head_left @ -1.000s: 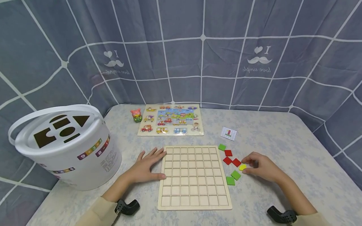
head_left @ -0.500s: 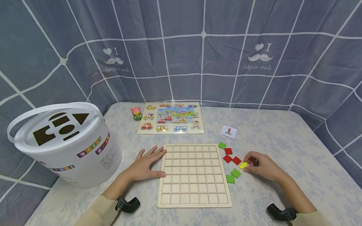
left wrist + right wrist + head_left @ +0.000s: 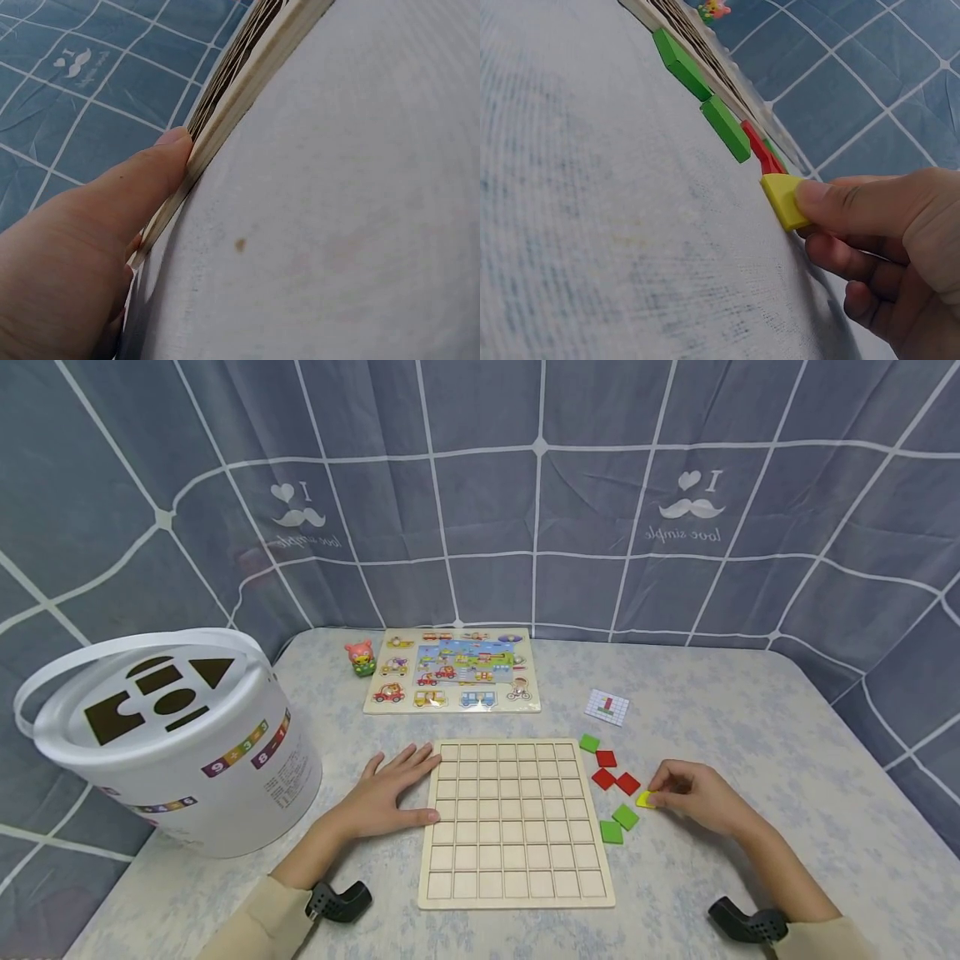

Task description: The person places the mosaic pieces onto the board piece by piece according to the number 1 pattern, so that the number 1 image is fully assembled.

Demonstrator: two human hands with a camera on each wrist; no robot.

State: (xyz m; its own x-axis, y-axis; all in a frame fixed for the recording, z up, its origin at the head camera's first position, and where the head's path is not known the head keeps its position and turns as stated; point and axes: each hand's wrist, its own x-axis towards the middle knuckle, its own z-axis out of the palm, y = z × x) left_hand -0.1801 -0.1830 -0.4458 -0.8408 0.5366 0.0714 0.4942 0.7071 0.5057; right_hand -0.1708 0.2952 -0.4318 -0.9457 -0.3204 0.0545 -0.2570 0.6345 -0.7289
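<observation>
Between thumb and fingers my right hand (image 3: 693,793) pinches a small yellow tile (image 3: 781,201), which has a curved edge in the right wrist view. My left hand (image 3: 382,797) lies with spread, straight fingers at the left edge of a wooden grid board (image 3: 517,900); its thumb touches the rim in the left wrist view. Right of the board lie red square tiles (image 3: 606,759) and green square tiles (image 3: 625,816), flat on the table. The board's squares hold no tiles.
Behind the board are a small gridded pattern card (image 3: 607,707), a vehicle picture puzzle (image 3: 452,704) and a pink-and-green animal figure (image 3: 362,658). A large white bucket (image 3: 247,810) with shape holes in its lid stands at the left. A grey-blue curtain (image 3: 480,527) hangs behind the table.
My right thumb has shifted onto the top of the yellow tile, covering more of it. My left hand has stayed at the board's edge. The head view has tilted slightly.
</observation>
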